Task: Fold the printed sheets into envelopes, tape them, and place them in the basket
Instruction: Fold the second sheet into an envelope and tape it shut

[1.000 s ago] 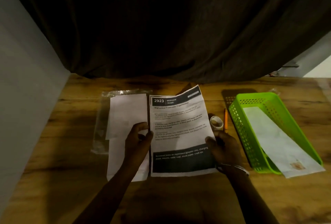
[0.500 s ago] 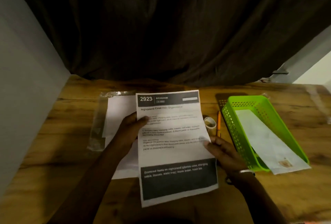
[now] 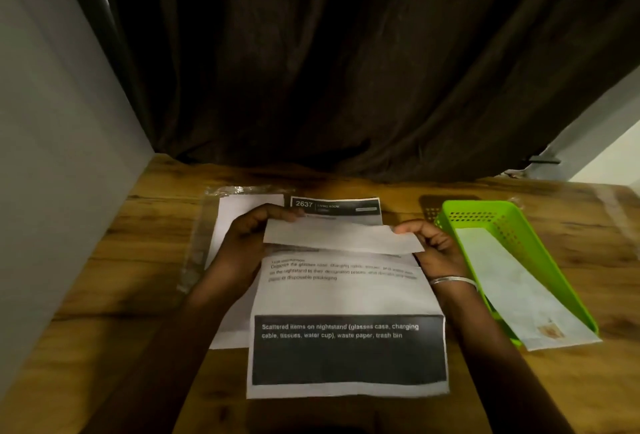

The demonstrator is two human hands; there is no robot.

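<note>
Though flat just before, folding white printed paper sheet (image 3: 346, 296) down; pinching flap ends in left hand (image 3: 246, 243), right hand (image 3: 435, 247); first fold begun.

The table (image 3: 121, 295) is wood with strong grain and a dull sheen. The sheet (image 3: 346, 298) is thin matt paper, creased, with a flat black printed block. The basket (image 3: 485, 206) is smooth, bright green plastic, perforated. The envelope (image 3: 519, 284) in it is matt paper with a brownish stain. A clear, glossy, crinkled plastic sleeve (image 3: 195, 257) lies left. The curtain (image 3: 329, 69) is dark matt cloth. The bangle (image 3: 453, 280) is shiny metal.
</note>
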